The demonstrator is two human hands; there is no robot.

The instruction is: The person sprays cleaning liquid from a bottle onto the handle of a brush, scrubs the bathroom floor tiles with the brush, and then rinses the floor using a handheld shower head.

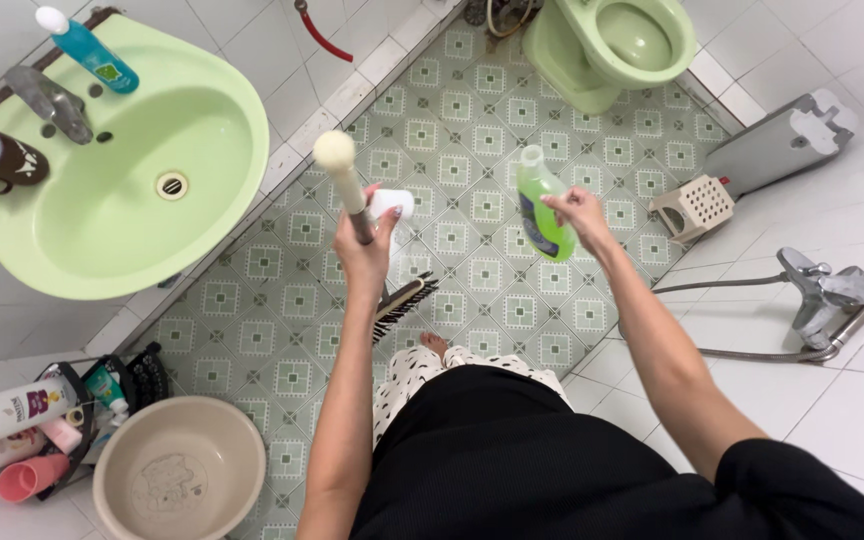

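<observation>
A long-handled scrub brush (377,250) is held in the left hand (364,248), and a green bottle of cleaning liquid (542,212) is held in the right hand (580,212), both above the patterned tile floor (472,120) of a bathroom. The step in hand is judged to be the preparing of the brush: the tools are taken up, but no liquid is seen on the floor yet.

The left grip is pressed together around the brush handle, near its middle. The right grip is closed on the upper side of the bottle; the fingertips are seen, but how far they wrap cannot be told.

The long axis of the brush runs from the rounded pale handle end, toward the green washbasin (112,190), down to the dark bristle head near the person's foot. The bottle is almost upright, slightly tilted, with its cap pointing away from the person, toward the green toilet (617,45).

For the next move, a tilting of the bottle toward the floor or the bristles would be called for, with the brush head lowered onto the tiles.
</observation>
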